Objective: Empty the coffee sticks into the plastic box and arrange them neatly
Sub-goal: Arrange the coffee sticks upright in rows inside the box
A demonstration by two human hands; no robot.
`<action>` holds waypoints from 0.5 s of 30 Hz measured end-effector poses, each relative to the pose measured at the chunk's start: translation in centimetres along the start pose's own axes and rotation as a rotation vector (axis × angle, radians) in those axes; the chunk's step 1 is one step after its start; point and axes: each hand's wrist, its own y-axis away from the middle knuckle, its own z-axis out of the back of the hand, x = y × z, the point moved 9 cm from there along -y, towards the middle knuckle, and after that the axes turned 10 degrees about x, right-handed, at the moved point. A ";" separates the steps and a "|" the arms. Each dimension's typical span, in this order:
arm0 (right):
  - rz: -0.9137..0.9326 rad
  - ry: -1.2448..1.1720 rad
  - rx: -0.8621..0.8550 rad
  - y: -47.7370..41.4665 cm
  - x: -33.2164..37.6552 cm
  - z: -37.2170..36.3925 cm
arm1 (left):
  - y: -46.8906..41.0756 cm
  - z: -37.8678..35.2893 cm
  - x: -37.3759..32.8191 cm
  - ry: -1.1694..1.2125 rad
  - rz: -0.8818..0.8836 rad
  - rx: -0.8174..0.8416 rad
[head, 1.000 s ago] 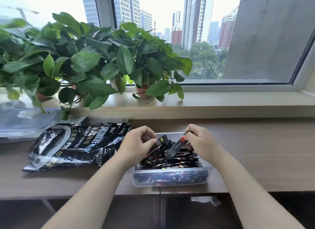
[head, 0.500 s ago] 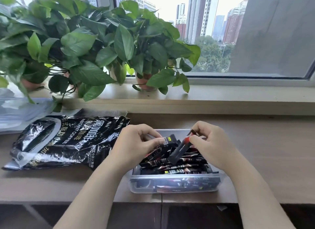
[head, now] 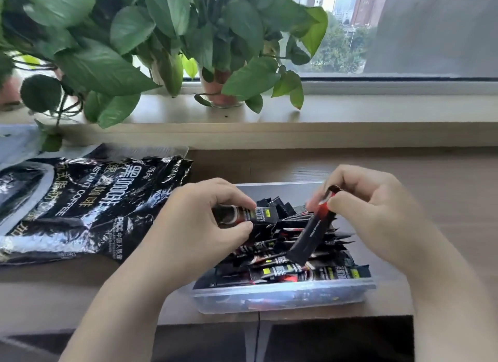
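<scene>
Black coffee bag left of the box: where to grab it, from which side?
Probably pinch the coffee bag at its crumpled right edge, coming from above on the plastic box side. It lies flat on the table, so its middle gives nothing to close on; that edge looks wrinkled and raised.

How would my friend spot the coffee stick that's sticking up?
Look at the clear plastic box at the table's near edge, right of the black coffee bag. Over its pile of coffee sticks, the right hand pinches one stick by its red top. Only that one slants up, showing a plain black side.
</scene>
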 end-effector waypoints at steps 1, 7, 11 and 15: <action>-0.013 0.022 0.025 0.3 0.0 -0.1 | 0.4 0.0 -0.1 0.020 0.004 0.013; -0.051 0.018 0.058 1.3 0.0 -0.4 | 1.2 -0.3 -0.9 0.077 -0.017 0.044; 0.032 0.017 -0.100 1.3 1.0 1.0 | 0.6 0.1 -0.6 0.105 -0.024 -0.040; 0.091 -0.099 -0.171 1.6 1.7 1.9 | 0.7 0.9 -0.5 0.155 -0.019 -0.136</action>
